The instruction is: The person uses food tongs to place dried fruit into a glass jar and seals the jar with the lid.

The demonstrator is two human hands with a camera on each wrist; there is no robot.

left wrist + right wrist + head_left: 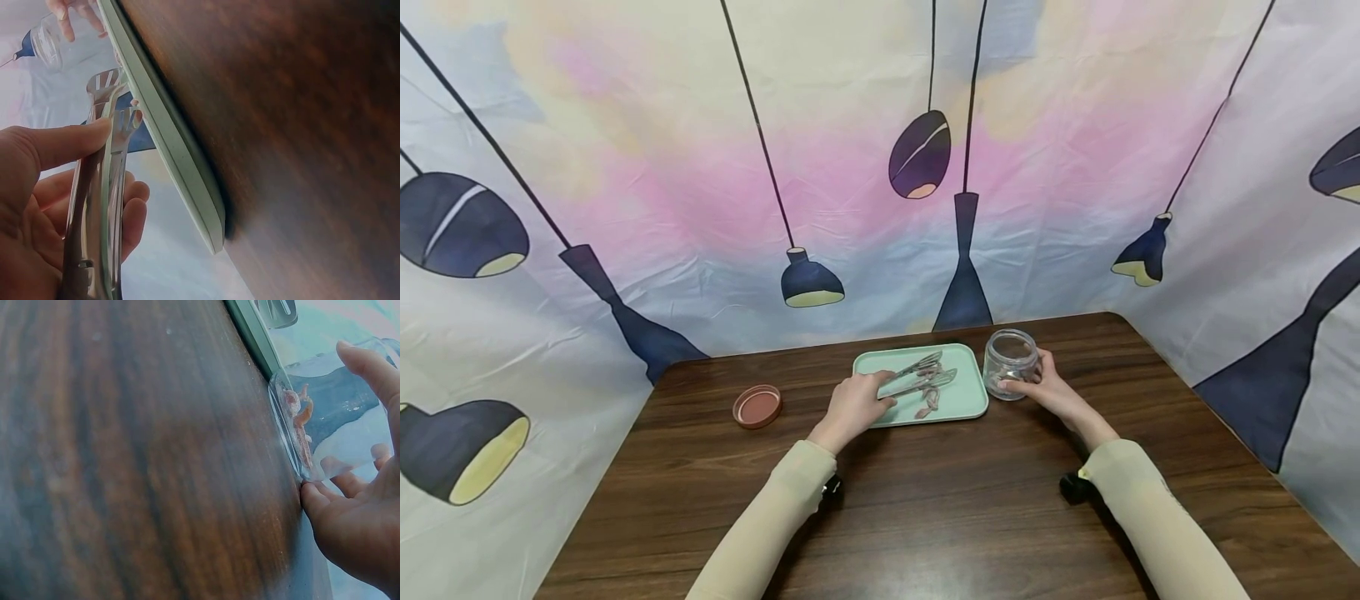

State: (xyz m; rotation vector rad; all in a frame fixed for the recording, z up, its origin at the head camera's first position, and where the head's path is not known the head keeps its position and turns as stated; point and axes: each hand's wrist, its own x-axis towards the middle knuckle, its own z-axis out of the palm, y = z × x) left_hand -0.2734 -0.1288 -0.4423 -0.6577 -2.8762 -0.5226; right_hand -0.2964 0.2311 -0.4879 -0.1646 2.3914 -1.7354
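Note:
My left hand (856, 406) holds a pair of metal tongs (80, 237), thumb on one arm and fingers round the other. The tongs' slotted ends are spread apart over a pale green tray (964, 407). On the tray lie a few small, reddish-brown, shrivelled pieces (931, 400), close under the tong ends. A clear glass jar (999, 367) stands upright and uncovered just right of the tray. My right hand (1051, 390) grips the jar from its right side, low on the wall. Inside, similar pinkish-brown pieces (299, 425) lie at the bottom.
A round reddish-brown lid (757, 407) lies on the dark wooden table (925, 517), left of the tray. Behind the table hangs a cloth (865, 183) printed with lamps, close to its back edge.

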